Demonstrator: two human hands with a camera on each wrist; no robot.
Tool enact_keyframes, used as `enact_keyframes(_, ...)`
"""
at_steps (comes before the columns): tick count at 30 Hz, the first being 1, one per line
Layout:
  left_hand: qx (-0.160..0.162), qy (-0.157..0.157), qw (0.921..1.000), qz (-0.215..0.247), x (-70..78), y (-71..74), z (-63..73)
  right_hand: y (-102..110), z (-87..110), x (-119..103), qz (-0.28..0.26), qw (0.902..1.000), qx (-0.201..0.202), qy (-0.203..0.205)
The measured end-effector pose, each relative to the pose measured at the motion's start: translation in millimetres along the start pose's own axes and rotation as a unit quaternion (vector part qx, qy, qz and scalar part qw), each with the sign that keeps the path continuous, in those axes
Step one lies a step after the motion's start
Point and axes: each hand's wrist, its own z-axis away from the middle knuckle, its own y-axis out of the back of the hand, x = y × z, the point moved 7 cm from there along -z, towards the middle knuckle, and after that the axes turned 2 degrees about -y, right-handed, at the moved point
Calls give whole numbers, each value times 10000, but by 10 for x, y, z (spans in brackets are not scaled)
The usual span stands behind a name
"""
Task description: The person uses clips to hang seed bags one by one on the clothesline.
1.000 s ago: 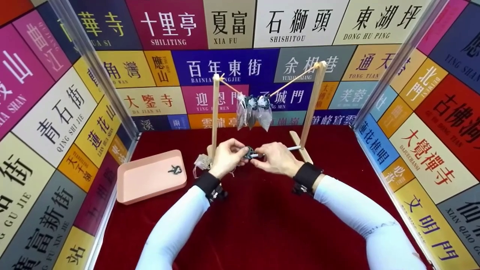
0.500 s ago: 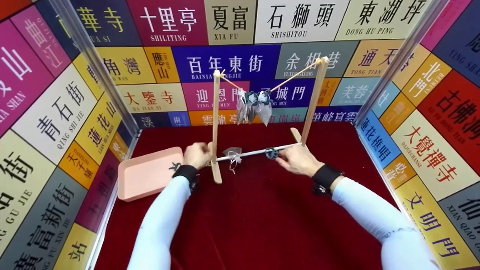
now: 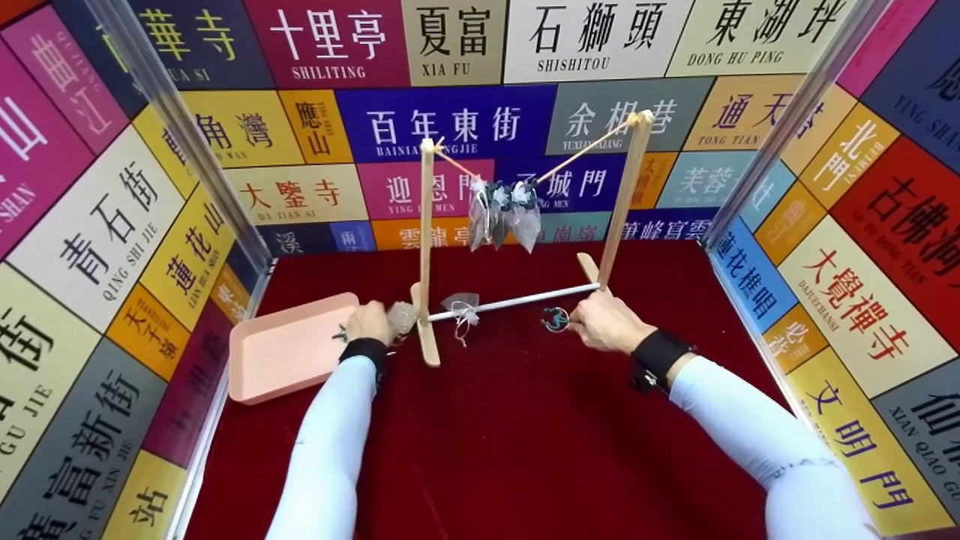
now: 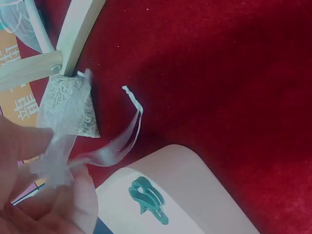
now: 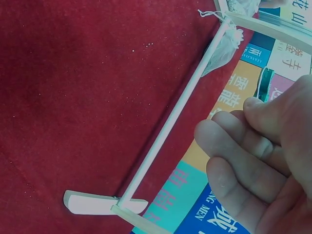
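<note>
My left hand (image 3: 367,322) pinches the gathered top of a small organza bag (image 3: 402,318) beside the rack's left post. Pale granules fill the bag's lower part, and a white drawstring (image 4: 139,109) trails loose in the left wrist view. My right hand (image 3: 611,322) pinches a dark green clip (image 3: 555,320) between thumb and fingers, in front of the rod's right end. Another green clip (image 4: 147,199) lies in the pink tray (image 3: 262,367), partly covered by my left hand in the head view. A second organza bag (image 3: 461,306) lies against the white rod (image 3: 525,300).
A wooden rack has two upright posts (image 3: 626,202) on flat feet, joined low by the rod. From the string (image 3: 585,154) between the post tops hang several organza bags (image 3: 525,221) held by green clips. Sign-covered panels (image 3: 450,127) enclose the red cloth (image 3: 510,450).
My hands have parted from the middle of the rod. The left moved left and lifted an organza bag; the right moved right, taking the green clip along.
</note>
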Motion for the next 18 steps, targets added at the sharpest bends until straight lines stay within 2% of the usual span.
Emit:
enact_keyframes(3, -36, -100, 9999, 44, 28, 31, -3, -15, 4, 4, -18, 10000, -24, 19)
enact_keyframes(5, -19, -265, 9996, 34, 100, 75, -8, -18, 2, 12, -92, 9999, -60, 6)
enact_keyframes(7, 27, -511, 9987, -9, 228, 145, -11, -16, 1, 22, -145, 9999, -81, -23)
enact_keyframes(11, -6, -1057, 9943, -172, 597, 342, 12, 4, -9, 51, -209, 9996, -128, -131)
enact_keyframes(15, -513, -1438, 9873, -444, 998, 567, 125, 31, -9, 93, -193, 9992, -189, -305)
enact_keyframes(18, -1086, -1875, 9748, -531, 1333, 682, 280, 26, 5, 146, -103, 9986, -253, -442)
